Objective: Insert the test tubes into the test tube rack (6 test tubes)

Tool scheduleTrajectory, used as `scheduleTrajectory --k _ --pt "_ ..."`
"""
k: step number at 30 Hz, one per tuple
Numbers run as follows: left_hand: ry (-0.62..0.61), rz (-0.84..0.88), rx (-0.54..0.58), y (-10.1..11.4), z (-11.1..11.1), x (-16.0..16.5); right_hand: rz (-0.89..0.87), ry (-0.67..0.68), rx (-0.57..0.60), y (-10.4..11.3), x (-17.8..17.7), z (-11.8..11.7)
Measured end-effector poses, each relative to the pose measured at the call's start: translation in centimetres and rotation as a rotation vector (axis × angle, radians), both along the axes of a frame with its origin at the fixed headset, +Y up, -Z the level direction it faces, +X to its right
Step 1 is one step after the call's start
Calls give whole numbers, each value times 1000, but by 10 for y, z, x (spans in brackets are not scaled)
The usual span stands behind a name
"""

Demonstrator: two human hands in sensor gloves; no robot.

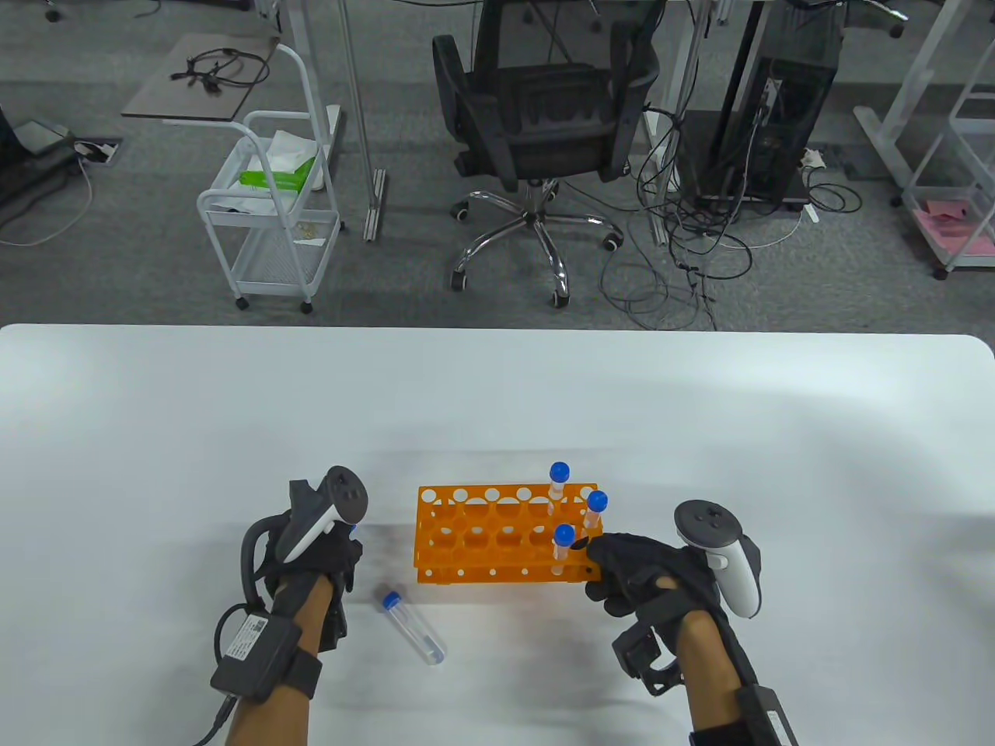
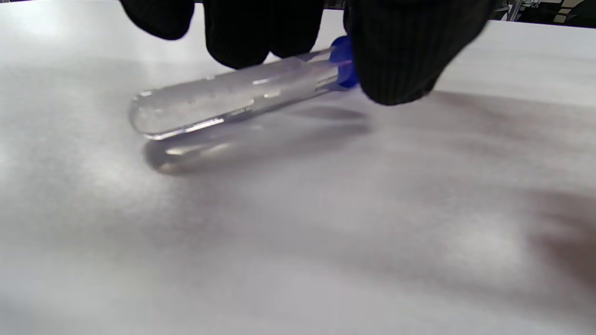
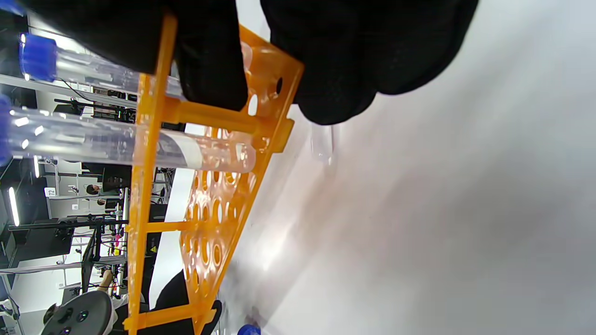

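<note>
An orange test tube rack (image 1: 497,544) stands mid-table with three blue-capped tubes (image 1: 561,536) upright at its right end. My right hand (image 1: 622,567) grips the rack's right end; in the right wrist view its fingers (image 3: 209,60) wrap the rack's frame (image 3: 149,195) beside the tubes (image 3: 93,139). My left hand (image 1: 326,548) is left of the rack and pinches a clear blue-capped tube (image 2: 219,100) near its cap, nearly level and just above the table. Another tube (image 1: 412,628) lies loose on the table in front of the rack's left end.
The white table (image 1: 497,404) stretches far and to both sides of the rack. Beyond its far edge are an office chair (image 1: 544,116) and a white cart (image 1: 272,225) on the floor.
</note>
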State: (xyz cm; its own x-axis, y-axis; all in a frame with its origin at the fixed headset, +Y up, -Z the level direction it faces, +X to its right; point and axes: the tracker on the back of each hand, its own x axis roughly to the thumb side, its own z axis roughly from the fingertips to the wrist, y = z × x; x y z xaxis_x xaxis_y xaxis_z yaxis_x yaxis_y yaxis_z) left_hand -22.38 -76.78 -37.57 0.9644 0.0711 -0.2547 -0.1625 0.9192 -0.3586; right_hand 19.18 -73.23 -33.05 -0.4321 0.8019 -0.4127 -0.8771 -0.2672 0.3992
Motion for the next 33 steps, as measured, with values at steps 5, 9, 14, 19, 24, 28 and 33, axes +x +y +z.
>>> scheduleTrajectory --k 5,9,14,19,24,28,33 --pt "-4 12 1 -6 -1 -2 1 -7 0 -1 1 0" --pt "-22 -35 29 -6 -2 -1 -2 -10 -7 -1 1 1" --pt "-46 -48 56 -7 -3 1 -5 -7 -9 -1 2 0" --pt "-58 -54 57 -5 -3 2 -1 -11 -8 -1 2 0" --pt "-61 -10 72 5 -2 1 0 -9 -7 -1 3 -1" --pt "-50 66 150 26 3 -3 -1 -6 -6 -1 3 -1" --pt "-42 86 233 47 9 -6 -3 -3 -11 -1 3 -1"
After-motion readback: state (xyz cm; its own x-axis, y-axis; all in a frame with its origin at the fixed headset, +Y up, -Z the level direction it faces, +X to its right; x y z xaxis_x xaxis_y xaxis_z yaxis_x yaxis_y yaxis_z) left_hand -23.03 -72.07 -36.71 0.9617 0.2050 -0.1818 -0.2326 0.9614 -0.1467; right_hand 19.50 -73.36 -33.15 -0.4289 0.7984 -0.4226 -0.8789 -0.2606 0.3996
